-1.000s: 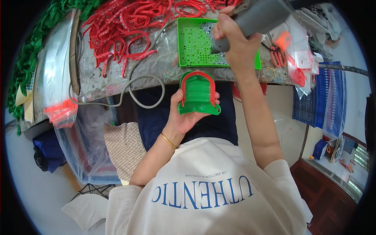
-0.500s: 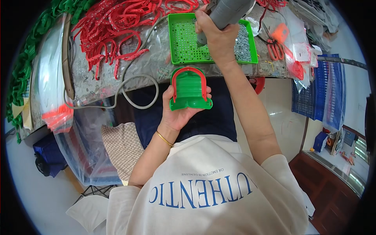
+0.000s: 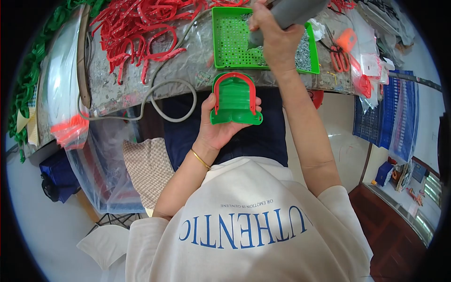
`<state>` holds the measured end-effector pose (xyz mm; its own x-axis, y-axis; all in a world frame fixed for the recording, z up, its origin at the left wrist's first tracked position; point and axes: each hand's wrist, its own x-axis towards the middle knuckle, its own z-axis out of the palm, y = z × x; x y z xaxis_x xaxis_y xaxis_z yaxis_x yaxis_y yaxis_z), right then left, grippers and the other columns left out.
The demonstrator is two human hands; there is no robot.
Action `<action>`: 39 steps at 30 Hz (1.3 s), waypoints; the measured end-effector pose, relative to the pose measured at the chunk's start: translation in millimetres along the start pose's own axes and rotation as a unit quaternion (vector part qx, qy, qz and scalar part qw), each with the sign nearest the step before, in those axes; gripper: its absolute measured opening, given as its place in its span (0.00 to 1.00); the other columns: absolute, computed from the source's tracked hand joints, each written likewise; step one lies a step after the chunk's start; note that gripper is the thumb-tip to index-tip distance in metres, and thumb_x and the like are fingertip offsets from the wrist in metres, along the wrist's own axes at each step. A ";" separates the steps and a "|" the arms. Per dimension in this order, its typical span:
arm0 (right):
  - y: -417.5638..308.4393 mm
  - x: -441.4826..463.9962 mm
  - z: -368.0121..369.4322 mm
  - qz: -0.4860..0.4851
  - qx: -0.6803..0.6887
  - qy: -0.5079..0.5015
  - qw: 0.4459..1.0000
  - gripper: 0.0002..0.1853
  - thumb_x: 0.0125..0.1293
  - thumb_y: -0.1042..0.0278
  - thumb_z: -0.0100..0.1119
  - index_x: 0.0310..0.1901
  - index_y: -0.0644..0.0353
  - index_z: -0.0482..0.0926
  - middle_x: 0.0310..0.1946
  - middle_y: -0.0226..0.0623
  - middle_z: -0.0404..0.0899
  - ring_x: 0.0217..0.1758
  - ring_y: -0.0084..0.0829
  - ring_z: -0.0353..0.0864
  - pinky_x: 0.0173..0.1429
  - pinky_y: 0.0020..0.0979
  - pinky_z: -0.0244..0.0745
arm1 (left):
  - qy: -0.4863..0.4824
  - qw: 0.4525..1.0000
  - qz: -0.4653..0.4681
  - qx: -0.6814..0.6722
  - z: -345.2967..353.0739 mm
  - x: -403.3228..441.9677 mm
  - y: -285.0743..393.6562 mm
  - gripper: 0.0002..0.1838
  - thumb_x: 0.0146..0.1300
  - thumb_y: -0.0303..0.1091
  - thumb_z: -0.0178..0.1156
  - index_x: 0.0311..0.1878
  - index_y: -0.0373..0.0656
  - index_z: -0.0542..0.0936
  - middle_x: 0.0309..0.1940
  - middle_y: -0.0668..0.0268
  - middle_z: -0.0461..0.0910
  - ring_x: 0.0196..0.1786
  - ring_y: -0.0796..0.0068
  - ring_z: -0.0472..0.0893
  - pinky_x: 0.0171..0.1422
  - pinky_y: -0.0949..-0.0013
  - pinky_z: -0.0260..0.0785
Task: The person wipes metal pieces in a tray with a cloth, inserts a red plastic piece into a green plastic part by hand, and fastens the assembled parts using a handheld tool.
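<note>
My left hand (image 3: 210, 134) is closed around a green plastic piece (image 3: 233, 99), holding it in front of the table's near edge. A red U-shaped strip (image 3: 252, 91) with small holes lies along the piece's curved rim. My right hand (image 3: 280, 44) grips a grey power drill (image 3: 296, 13), whose nose points down into a green perforated tray (image 3: 217, 47). Small metal screws (image 3: 304, 52) are heaped at the tray's right side, partly hidden behind my right hand. The drill's very tip is too small to make out.
Tangled red plastic strips (image 3: 141, 28) cover the table's back left. A grey cable (image 3: 162, 83) loops over the front edge. Red-handled scissors (image 3: 339, 58) lie right of the tray, near an orange object (image 3: 346, 39). Clear plastic sleeves (image 3: 66, 70) drape at far left.
The whole view has shifted slightly, with everything sitting a little higher and further right. Both hands keep their holds, and the drill stays over the tray.
</note>
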<state>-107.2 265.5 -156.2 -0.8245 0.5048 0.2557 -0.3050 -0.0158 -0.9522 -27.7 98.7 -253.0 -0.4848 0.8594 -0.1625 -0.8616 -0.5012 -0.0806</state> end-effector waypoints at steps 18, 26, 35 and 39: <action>-58.9 -74.1 -8.2 0.006 0.044 -0.094 0.995 0.05 0.65 0.79 0.58 0.42 0.70 0.75 0.21 0.32 0.70 0.20 0.22 0.68 0.28 0.27 0.67 | 0.014 0.997 0.064 0.026 2.1 -5.2 0.8 0.40 0.62 0.60 0.59 0.68 0.39 0.66 0.60 0.47 0.73 0.62 0.40 0.75 0.67 0.42 0.69; -53.6 -78.3 -8.9 0.018 0.046 -0.075 0.996 0.05 0.65 0.80 0.58 0.41 0.70 0.75 0.20 0.32 0.70 0.20 0.22 0.69 0.28 0.27 0.68 | 0.016 0.996 0.078 0.032 9.3 -6.2 -0.1 0.39 0.63 0.59 0.58 0.68 0.42 0.66 0.62 0.51 0.73 0.61 0.40 0.76 0.65 0.41 0.70; -50.1 -81.6 -12.7 -0.007 0.049 -0.100 0.994 0.03 0.66 0.79 0.57 0.39 0.68 0.74 0.19 0.31 0.69 0.19 0.22 0.67 0.27 0.27 0.67 | 0.027 0.996 0.064 0.064 10.8 -10.8 1.9 0.39 0.61 0.56 0.63 0.70 0.47 0.64 0.64 0.59 0.70 0.68 0.50 0.69 0.70 0.37 0.63; -45.7 -82.3 -17.8 -0.050 0.053 -0.135 0.988 0.06 0.66 0.75 0.58 0.39 0.68 0.73 0.19 0.31 0.68 0.19 0.24 0.67 0.27 0.27 0.67 | 0.068 0.994 0.078 0.047 11.8 -14.9 -0.5 0.40 0.62 0.61 0.60 0.69 0.43 0.65 0.62 0.53 0.73 0.62 0.44 0.76 0.63 0.41 0.73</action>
<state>-16.9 240.0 -136.7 -0.8808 0.2597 0.3958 -0.4273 -0.0760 -0.9009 -21.8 87.3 -238.9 -0.5938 0.7478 -0.2971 -0.7914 -0.6094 0.0479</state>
